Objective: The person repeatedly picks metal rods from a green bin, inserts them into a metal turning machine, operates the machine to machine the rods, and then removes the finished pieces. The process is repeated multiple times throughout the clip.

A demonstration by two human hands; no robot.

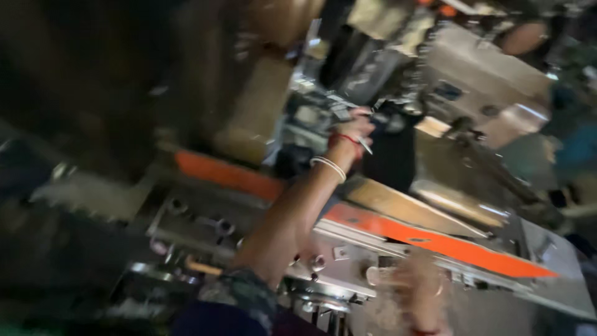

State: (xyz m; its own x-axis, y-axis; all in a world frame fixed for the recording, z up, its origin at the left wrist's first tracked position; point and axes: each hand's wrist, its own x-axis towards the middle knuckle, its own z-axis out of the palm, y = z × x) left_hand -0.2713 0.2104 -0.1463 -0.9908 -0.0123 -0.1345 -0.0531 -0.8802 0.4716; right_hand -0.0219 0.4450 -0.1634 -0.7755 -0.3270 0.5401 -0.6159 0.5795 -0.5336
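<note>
The picture is tilted and blurred. My left hand is stretched forward, with white bangles and a red thread at the wrist. Its fingers are closed against the dark metal parts of a machine head. A small thin metal tool sticks out below the palm. My right hand is low at the bottom edge, near the machine's grey front plate. It is smeared by motion, so its fingers cannot be made out.
A long grey metal machine bed with bolts runs across the view, edged by orange strips. A wooden board lies along it. Boxy grey equipment stands behind, and the left side is dark.
</note>
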